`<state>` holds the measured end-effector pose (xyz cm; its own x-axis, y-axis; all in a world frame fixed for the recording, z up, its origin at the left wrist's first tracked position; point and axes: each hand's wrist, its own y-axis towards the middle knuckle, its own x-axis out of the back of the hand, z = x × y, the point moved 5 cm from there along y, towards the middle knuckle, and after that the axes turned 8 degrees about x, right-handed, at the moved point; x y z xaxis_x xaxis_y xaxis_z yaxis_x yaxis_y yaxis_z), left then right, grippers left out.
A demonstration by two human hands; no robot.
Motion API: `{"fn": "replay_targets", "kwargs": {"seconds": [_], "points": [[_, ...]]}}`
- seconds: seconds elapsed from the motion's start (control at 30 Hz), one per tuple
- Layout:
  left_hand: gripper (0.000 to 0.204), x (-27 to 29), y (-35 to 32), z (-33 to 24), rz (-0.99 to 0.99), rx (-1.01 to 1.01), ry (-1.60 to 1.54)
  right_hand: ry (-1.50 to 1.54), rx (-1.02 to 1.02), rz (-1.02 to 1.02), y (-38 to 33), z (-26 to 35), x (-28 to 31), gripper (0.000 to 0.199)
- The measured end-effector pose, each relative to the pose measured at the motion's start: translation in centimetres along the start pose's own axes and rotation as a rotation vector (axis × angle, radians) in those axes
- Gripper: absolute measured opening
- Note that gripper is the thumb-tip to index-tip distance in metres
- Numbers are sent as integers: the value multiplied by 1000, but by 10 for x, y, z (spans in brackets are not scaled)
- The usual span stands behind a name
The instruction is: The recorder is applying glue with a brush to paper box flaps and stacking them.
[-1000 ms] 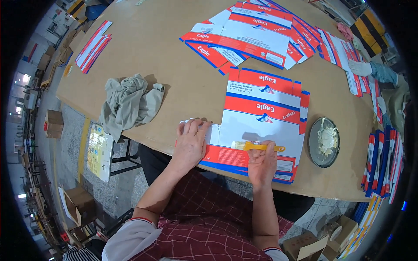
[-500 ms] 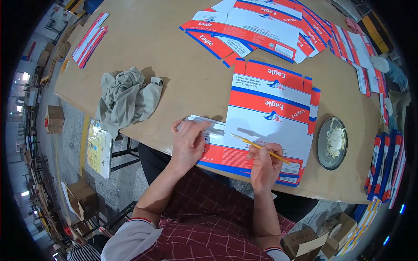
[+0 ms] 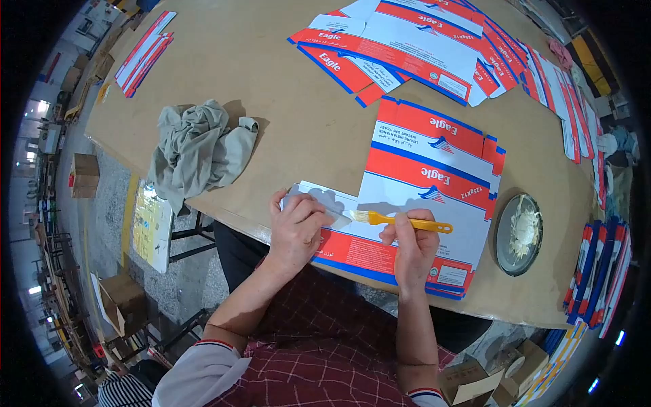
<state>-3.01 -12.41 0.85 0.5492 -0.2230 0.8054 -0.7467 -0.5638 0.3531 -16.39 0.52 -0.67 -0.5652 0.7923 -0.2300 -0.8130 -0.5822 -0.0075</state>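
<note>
A yellow-handled brush [image 3: 434, 226] is gripped in my right hand [image 3: 415, 251], its pale bristles pointing left. The bristle tip is at the white flap beside my left hand [image 3: 297, 227]. Curled fingers of that left hand press and hold the flap's edge, partly hiding it. The flap belongs to a flattened red, white and blue carton [image 3: 413, 193] lying at the table's near edge, apparently with another beneath it. To the right of the carton stands a round dark dish [image 3: 503, 254] with creamy white paste [image 3: 524, 227] in it.
A crumpled grey-green cloth [image 3: 203, 146] lies on the brown table [image 3: 285, 122] at left. More flat cartons [image 3: 420, 47] spread across the far side. Folded carton pieces [image 3: 142, 54] lie far left, with stacks [image 3: 595, 271] at right. A person's gloved hand [image 3: 607, 142] shows at the right edge.
The brush has turned so its flat side shows, and its bristles have moved left and down to the flap. My left fingers have bent in further. The whole view has shifted slightly.
</note>
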Motion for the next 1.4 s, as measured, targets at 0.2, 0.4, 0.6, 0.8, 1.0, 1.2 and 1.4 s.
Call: {"fn": "replay_targets", "kwargs": {"seconds": [0.2,0.4,0.6,0.8,1.0,1.2,1.4], "points": [[25,1,0,0,3,2,-21,-101,80,107,-5,1,-7,7],[25,1,-1,1,6,5,-20,-93,49,160,-5,-1,-3,5],[27,0,-1,1,6,0,-9,96,11,-18,3,-1,5,8],[26,0,-1,1,17,10,-4,-45,-6,40,4,-2,-5,9],[26,1,-1,1,4,8,-23,-159,24,121,1,1,-8,8],[28,1,-1,0,12,2,-14,-120,145,20,-4,4,-5,8],[28,1,-1,0,13,4,-25,-268,125,103,-5,1,-4,7]]}}
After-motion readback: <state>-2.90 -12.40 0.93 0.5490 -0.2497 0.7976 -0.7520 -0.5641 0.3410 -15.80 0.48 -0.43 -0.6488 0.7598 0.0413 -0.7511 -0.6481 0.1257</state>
